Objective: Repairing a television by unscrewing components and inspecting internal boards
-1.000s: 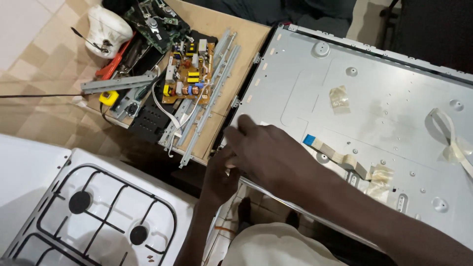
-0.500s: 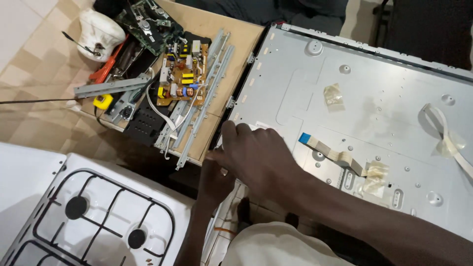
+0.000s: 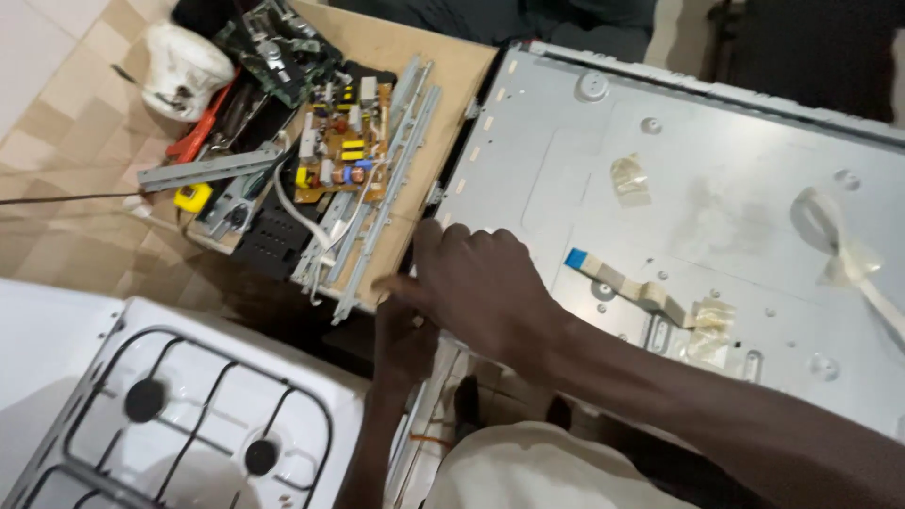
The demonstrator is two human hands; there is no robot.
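At panel corner | right hand (image 3: 481, 283) fingers spread, pressing grey metal panel (image 3: 716, 188) edge | left hand (image 3: 403, 337) beneath, grip unclear | next likely: careful lift.

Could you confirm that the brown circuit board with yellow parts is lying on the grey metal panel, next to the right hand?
Not quite: the head view shows the brown circuit board lying on the wooden board, left of the grey metal panel. The right hand does rest at that panel's near left corner.
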